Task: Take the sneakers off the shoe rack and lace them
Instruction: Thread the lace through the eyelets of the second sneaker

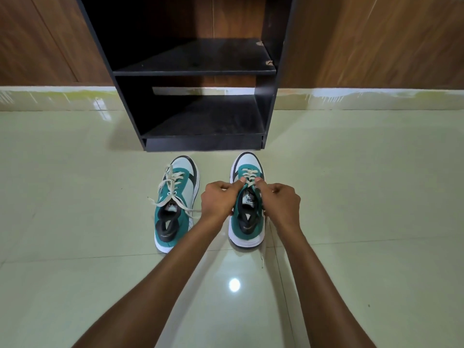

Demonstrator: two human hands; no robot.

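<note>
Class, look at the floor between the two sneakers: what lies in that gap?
In the head view, the left hand and its forearm cross the gap between the left sneaker and the right sneaker; a loose lace end reaches in. Otherwise, bare floor tile.

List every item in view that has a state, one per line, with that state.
Shoe rack: open-fronted, both visible shelves bare.
Left sneaker: upright on the floor, laces loose and trailing.
Right sneaker: upright on the floor, partly laced, being worked on.
Left hand: fingers pinching the right sneaker's lace.
Right hand: fingers pinching the same lace.
</note>
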